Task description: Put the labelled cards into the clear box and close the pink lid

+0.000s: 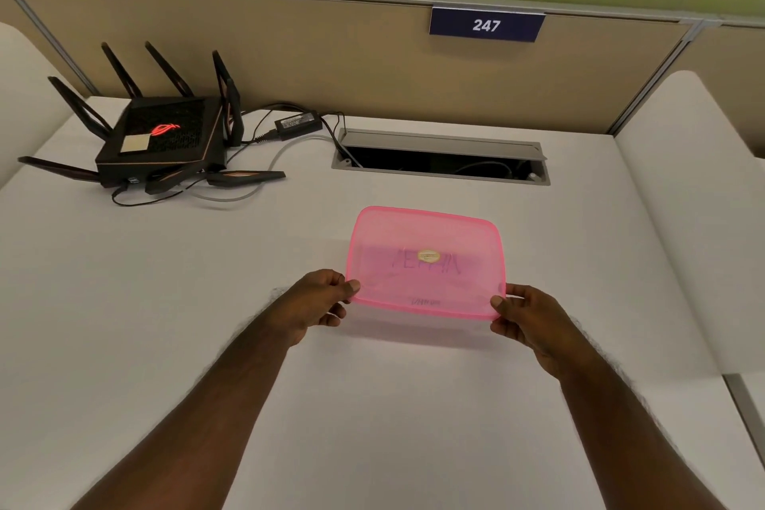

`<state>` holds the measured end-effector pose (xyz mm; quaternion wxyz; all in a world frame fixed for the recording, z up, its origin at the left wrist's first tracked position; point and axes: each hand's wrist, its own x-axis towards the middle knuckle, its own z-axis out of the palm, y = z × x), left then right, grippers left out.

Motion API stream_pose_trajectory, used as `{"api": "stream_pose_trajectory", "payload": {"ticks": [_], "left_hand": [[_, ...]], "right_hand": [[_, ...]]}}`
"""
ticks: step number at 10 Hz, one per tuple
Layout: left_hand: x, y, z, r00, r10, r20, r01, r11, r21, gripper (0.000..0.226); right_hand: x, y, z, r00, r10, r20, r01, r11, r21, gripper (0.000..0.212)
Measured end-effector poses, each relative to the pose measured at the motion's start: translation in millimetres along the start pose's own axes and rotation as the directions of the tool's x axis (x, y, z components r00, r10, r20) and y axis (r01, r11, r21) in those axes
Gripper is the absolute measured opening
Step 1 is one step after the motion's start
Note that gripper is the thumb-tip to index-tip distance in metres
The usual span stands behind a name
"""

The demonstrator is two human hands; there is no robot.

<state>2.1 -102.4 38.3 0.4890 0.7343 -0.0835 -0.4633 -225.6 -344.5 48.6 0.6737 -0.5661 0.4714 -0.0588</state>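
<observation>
A translucent pink lid lies flat over the clear box in the middle of the white desk. Only the box's near wall shows below the lid's front rim. Dark handwriting on a card inside shows faintly through the lid, under a small gold oval sticker. My left hand pinches the lid's near left corner, thumb on top. My right hand grips the near right corner the same way.
A black router with several antennas stands at the back left, its cables and power brick trailing right. An open cable hatch is sunk in the desk behind the box. Beige partition with sign 247 at the back.
</observation>
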Motion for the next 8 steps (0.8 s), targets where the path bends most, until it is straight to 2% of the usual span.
{"api": "stream_pose_trajectory", "payload": {"ticks": [2,5,7,8], "left_hand": [[-43.0,-42.7,-27.8,1.0,0.014,-0.01,-0.014,1.0,0.022,0.02],[-83.3,-91.1,-42.0,1.0,-0.007,-0.017,0.007,1.0,0.002,0.021],[-89.9,-84.4,-46.2,0.999,-0.038,-0.028,0.042,0.989,0.141,0.031],[-89.7,-64.5,-53.1,0.995,-0.032,-0.091,0.053,0.969,0.243,0.029]], "right_hand": [[-44.9,23.7,23.8,0.999,-0.043,0.019,0.044,0.997,-0.062,0.034],[-83.8,53.1,48.1,1.0,-0.022,-0.017,0.02,0.99,-0.139,0.031],[-90.1,49.4,46.6,0.999,0.021,0.037,-0.012,0.972,-0.236,0.037],[-88.5,36.6,43.2,1.0,-0.026,-0.004,0.023,0.922,-0.386,0.045]]}}
